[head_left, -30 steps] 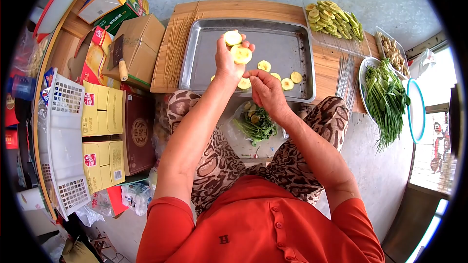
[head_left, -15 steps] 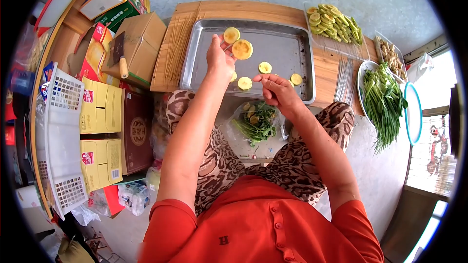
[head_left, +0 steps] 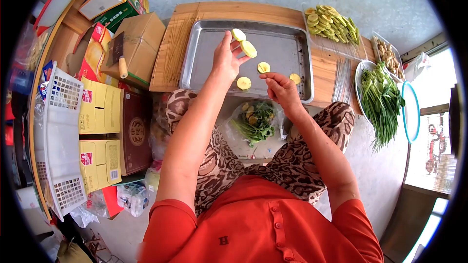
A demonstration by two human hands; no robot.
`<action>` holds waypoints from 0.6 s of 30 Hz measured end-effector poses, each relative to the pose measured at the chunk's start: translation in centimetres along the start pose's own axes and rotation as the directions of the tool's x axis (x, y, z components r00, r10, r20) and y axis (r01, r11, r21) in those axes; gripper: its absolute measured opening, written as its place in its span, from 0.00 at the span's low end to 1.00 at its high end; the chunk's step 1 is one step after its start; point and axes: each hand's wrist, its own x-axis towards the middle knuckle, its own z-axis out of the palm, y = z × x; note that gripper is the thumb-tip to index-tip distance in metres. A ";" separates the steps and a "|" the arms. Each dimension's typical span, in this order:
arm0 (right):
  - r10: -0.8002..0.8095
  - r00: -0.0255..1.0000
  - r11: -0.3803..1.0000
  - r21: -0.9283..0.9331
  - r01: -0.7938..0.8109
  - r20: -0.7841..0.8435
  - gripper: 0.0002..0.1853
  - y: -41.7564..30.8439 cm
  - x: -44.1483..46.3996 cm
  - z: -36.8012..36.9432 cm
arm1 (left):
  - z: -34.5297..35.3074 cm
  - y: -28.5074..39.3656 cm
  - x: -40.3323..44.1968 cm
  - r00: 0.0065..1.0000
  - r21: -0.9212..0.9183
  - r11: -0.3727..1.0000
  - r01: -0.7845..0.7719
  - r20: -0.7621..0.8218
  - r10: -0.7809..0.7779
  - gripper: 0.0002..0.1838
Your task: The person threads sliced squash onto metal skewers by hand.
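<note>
My left hand (head_left: 227, 58) is over the left half of a metal tray (head_left: 189, 63), gripping two round pale-yellow vegetable slices (head_left: 248, 48) one beyond the other, tilted nearly edge-on. Whether a skewer joins them I cannot make out. Above the tray's near right part is my right hand (head_left: 282, 90), its fingers curled and pinched; anything thin between them is too small to see. Just beyond its fingertips is another slice (head_left: 263, 67). More loose slices lie on the tray, one left of that hand (head_left: 243, 83) and one to its right (head_left: 295, 78).
Thin wooden skewers (head_left: 181, 48) lie left of the tray, metal skewers (head_left: 343, 80) right. A clear container of slices (head_left: 334, 24), ginger-like roots (head_left: 388, 58) and a bowl of greens (head_left: 380, 97) stand right. A bag of greens (head_left: 256, 122) sits below; boxes (head_left: 139, 44) and a cleaver (head_left: 119, 53) are left.
My left hand has shifted slightly right and turned, so its two slices went from facing me to nearly edge-on. My right hand moved slightly.
</note>
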 end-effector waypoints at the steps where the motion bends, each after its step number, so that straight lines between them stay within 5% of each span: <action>1: 0.008 1.000 1.000 -0.018 -0.008 -0.004 0.10 -0.1 0.0 0.0 | -0.2 -0.2 0.4 0.999 -0.027 1.000 -0.004 0.034 0.005 0.20; 11: 0.050 0.998 0.926 -0.378 -0.030 0.043 0.13 -1.8 -2.6 -1.6 | -4.1 -0.2 4.4 0.975 -0.145 0.989 0.039 0.222 -0.005 0.17; 18: 0.074 0.988 0.995 -0.079 -0.064 0.136 0.12 -2.9 -4.5 -3.7 | -2.6 0.6 2.8 0.997 -0.036 0.998 0.053 0.049 -0.051 0.17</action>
